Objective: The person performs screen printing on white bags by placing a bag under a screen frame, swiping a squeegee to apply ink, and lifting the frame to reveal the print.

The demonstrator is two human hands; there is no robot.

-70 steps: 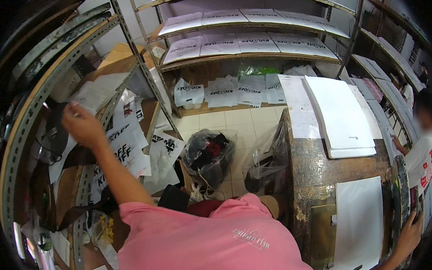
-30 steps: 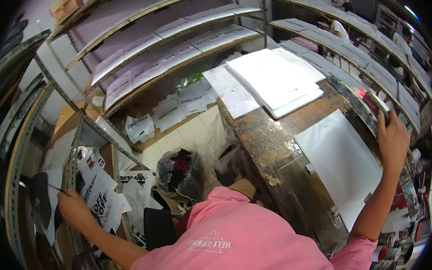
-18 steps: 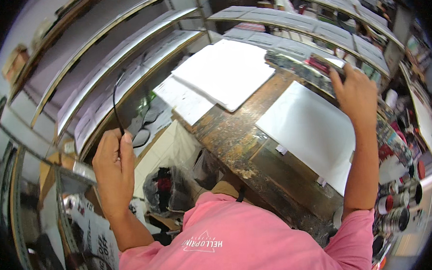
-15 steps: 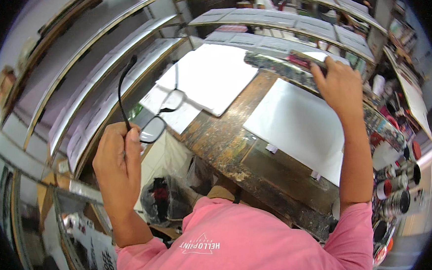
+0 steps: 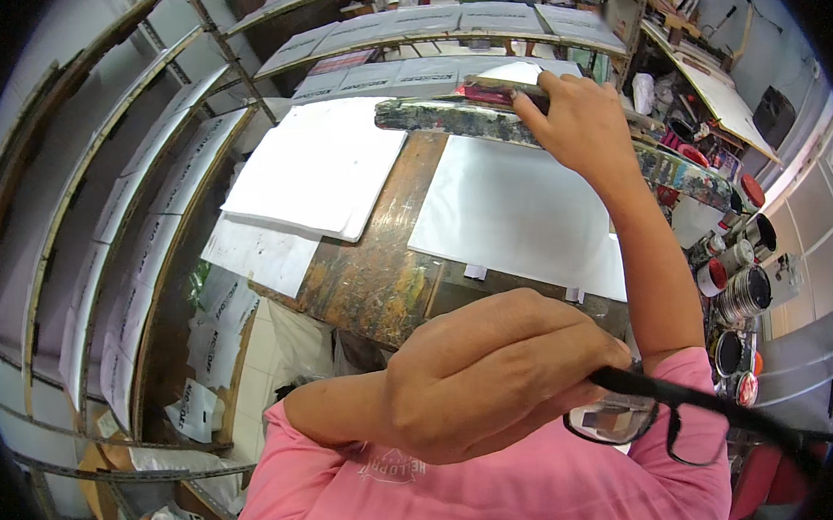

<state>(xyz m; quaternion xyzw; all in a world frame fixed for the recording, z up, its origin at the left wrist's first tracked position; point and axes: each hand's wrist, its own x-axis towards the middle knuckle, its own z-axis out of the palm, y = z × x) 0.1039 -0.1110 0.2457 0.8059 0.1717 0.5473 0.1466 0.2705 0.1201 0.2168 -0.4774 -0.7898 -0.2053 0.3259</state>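
Observation:
My left hand (image 5: 500,374) is close in front of my chest, pinching a pair of black-framed eyeglasses (image 5: 668,392) by one temple. The lenses hang below that temple, to the right of my fingers. Reaching to the far side of the workbench, my right hand (image 5: 585,126) has its fingers over a long bar smeared with red (image 5: 487,94), which looks like a squeegee. That bar lies along a paint-crusted frame edge (image 5: 436,116). Below it, a white sheet (image 5: 519,216) lies flat on the bench, partly behind my right forearm.
A thick stack of white sheets (image 5: 315,166) stands on the bench (image 5: 370,287) at left, over a loose sheet (image 5: 264,255). Racks with printed bags (image 5: 415,74) line the back and left. Open paint cans (image 5: 748,292) crowd the right side.
My left hand has swung with the eyeglasses from the left to the front of my chest, closer to the camera. The view has turned right; my right hand stays at the bar.

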